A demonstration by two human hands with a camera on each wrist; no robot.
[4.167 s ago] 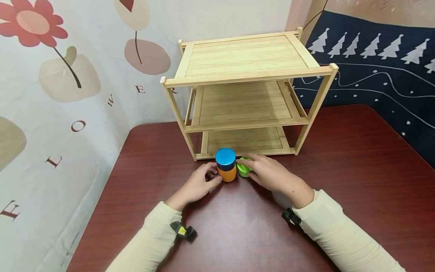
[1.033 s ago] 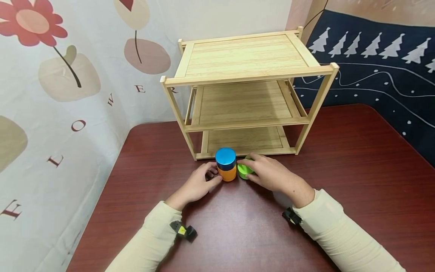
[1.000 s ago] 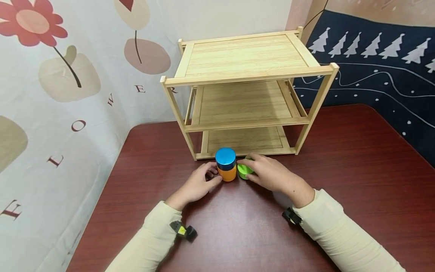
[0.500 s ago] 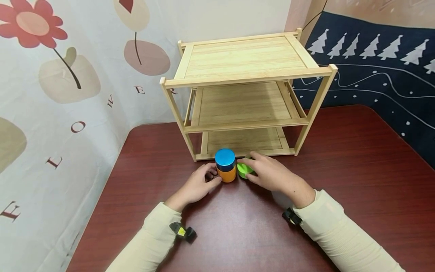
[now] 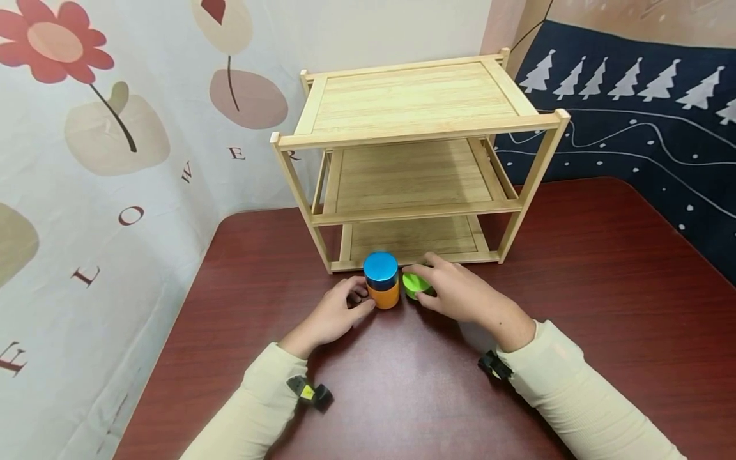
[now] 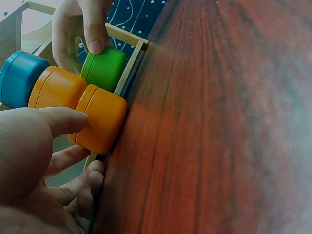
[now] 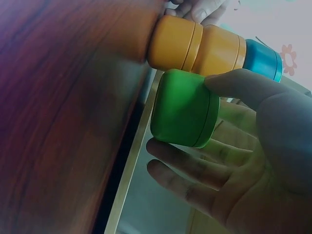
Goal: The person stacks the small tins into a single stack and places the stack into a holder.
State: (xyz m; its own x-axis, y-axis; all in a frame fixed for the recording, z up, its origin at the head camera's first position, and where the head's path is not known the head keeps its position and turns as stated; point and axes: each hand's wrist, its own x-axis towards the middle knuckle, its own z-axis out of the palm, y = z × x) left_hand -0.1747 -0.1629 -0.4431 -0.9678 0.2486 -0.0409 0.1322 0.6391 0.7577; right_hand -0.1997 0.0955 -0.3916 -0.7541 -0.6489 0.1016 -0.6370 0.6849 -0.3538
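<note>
Three small round jars stand in an upright stack: an orange jar [image 6: 103, 119] at the bottom, another orange jar [image 6: 59, 88] on it, and a blue jar [image 5: 381, 268] on top. My left hand [image 5: 333, 313] holds the bottom orange jar, thumb at its front and the other fingers curved round its left side. Just right of the stack sits a green jar [image 5: 415, 286]. My right hand [image 5: 460, 291] grips it, with the thumb [image 7: 234, 83] at its seam near the top and the fingers round the far side.
A three-tier pale wooden rack [image 5: 416, 131] stands right behind the jars, its lowest front rail close to them. The dark red tabletop [image 5: 391, 396] reaches back to a flower-printed cloth [image 5: 132, 191] on the left and a navy cloth with white trees [image 5: 627, 121] on the right.
The green jar has shifted slightly right, away from the stack, with my right hand on it. The left hand and the stack have stayed put.
</note>
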